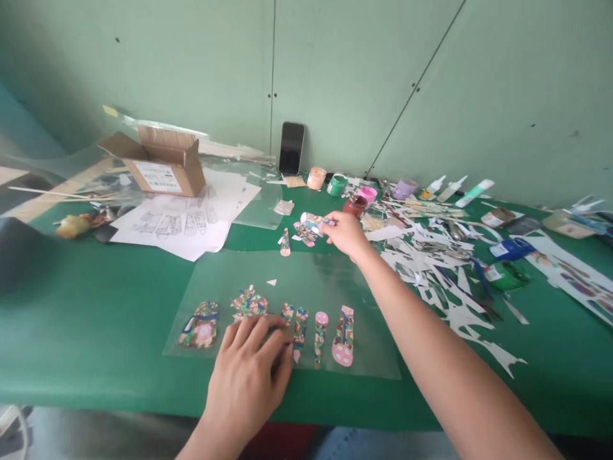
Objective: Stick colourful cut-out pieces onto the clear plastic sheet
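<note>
A clear sheet [311, 275] lies on the green table [119, 345]. The left hand [253, 361] is palm down over the sheet's near edge, its fingers spread a little and loosely bent; I cannot tell whether it has hold of anything underneath. The right hand [345, 232] reaches past the sheet's far edge, thumb and fingers pinched together on the end of what looks like a small bottle [311, 222], its cap end pointing left.

Patterned paper pieces [343, 338] are set out along the sheet's near part on both sides of the left hand, some of them partly hidden by it. A white scrap [271, 282] lies near the sheet's middle. More patterned cutouts [285, 244] lie just beyond the sheet's far edge, some close under the bottle.

Beyond the sheet, a phone [292, 148] leans against the wall [335, 76], with a green paint jar [338, 185] to its right. Left of the sheet and farther back, an open cardboard box [167, 169] stands by printed papers [177, 223]. Right of the sheet, white paper offcuts [460, 313] lie in a heap.
</note>
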`<state>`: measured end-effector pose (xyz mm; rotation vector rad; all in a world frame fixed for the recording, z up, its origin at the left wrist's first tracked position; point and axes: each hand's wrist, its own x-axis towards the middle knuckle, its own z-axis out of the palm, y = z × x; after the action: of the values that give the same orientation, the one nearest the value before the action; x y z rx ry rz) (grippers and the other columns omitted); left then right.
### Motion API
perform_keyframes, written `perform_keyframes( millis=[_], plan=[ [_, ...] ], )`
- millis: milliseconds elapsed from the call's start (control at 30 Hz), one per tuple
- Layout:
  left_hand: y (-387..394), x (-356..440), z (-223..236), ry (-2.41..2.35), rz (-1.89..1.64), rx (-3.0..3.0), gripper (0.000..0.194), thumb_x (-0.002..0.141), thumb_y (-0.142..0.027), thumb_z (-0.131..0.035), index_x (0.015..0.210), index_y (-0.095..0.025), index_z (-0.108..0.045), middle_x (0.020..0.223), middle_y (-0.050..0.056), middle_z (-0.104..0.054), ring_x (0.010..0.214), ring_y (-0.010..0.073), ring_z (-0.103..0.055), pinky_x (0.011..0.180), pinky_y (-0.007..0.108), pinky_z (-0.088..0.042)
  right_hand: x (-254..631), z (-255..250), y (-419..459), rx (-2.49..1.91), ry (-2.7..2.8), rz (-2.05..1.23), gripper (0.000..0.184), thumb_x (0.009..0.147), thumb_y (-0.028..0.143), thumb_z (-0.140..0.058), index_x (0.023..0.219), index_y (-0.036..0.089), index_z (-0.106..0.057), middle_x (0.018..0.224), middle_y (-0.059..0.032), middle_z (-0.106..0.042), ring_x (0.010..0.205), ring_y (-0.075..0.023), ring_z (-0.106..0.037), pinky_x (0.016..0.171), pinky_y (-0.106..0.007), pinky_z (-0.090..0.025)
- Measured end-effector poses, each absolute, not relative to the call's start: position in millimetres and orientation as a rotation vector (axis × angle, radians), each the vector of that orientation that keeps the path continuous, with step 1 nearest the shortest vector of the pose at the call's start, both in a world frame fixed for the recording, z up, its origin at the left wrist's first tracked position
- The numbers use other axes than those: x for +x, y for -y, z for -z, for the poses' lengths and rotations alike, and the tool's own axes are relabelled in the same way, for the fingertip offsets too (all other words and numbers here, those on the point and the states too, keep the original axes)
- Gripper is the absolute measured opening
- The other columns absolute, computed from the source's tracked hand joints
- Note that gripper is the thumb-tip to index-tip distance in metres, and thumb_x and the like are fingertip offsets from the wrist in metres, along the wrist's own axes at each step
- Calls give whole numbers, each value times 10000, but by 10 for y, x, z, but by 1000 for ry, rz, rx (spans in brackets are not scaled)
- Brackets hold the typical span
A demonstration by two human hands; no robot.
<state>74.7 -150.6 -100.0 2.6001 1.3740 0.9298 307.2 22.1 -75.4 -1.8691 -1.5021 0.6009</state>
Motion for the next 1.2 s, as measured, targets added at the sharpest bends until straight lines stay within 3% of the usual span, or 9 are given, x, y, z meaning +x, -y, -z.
perform_keyframes(
  millis=[200, 433, 633, 733, 867, 1067, 1200],
  plan=[
    [1495, 705, 1030, -1324, -998, 2547, 148, 906, -138, -547, 957, -236, -645, 1038, 23, -668, 916, 192, -570, 804, 337, -392, 3392, 637, 300, -1715, 1447, -388, 197, 767, 345, -590, 733, 183, -695, 647, -10, -663, 620, -169, -603, 581, -260, -421],
    [1566, 688, 868, -1005, -1114, 2367, 228, 879, -51, -510, 945, -233, -630, 957, 28, -668, 899, 175, -570, 819, 333, -409, 3554, 751, 1164, -1793, 1205, -659, 282, 716, 469, -671, 766, 192, -650, 680, -36, -690, 610, -189, -650, 593, -294, -513],
    [1397, 1058, 690, -941, -894, 2470, 152, 925, -183, -523, 907, -261, -653, 942, 9, -698, 818, 171, -586, 723, 335, -441, 3598, 779, 1225, -1929, 1269, -571, 261, 760, 466, -624, 708, 213, -666, 605, -25, -657, 564, -182, -611, 550, -291, -479],
    [1259, 1258, 708, -952, -794, 2558, 164, 952, -281, -507, 970, -253, -667, 1009, 38, -688, 845, 194, -593, 709, 352, -460, 3554, 783, 1127, -1859, 1306, -678, 243, 732, 412, -636, 850, 204, -686, 689, -29, -699, 591, -184, -626, 559, -294, -479],
    [1193, 1438, 844, -1007, -704, 2652, 171, 920, -230, -545, 1062, -239, -639, 1094, 52, -660, 908, 223, -589, 737, 383, -478, 3462, 851, 1070, -1850, 1288, -782, 362, 737, 353, -630, 1061, 191, -637, 752, -34, -730, 657, -199, -676, 636, -308, -501],
    [1248, 1488, 1005, -1115, -631, 2677, 231, 912, -277, -567, 1133, -242, -628, 1258, 75, -619, 1056, 271, -574, 846, 449, -469, 3371, 911, 1105, -1980, 1340, -803, 371, 771, 294, -609, 1130, 202, -593, 765, -19, -740, 694, -202, -703, 658, -290, -483],
    [1257, 1494, 1026, -1120, -588, 2725, 394, 928, -355, -549, 1311, -261, -551, 1437, 45, -540, 1253, 298, -505, 1012, 515, -401, 3327, 888, 1121, -2019, 1397, -703, 399, 782, 278, -600, 1175, 206, -613, 718, -5, -727, 659, -187, -688, 625, -269, -467]
  ],
)
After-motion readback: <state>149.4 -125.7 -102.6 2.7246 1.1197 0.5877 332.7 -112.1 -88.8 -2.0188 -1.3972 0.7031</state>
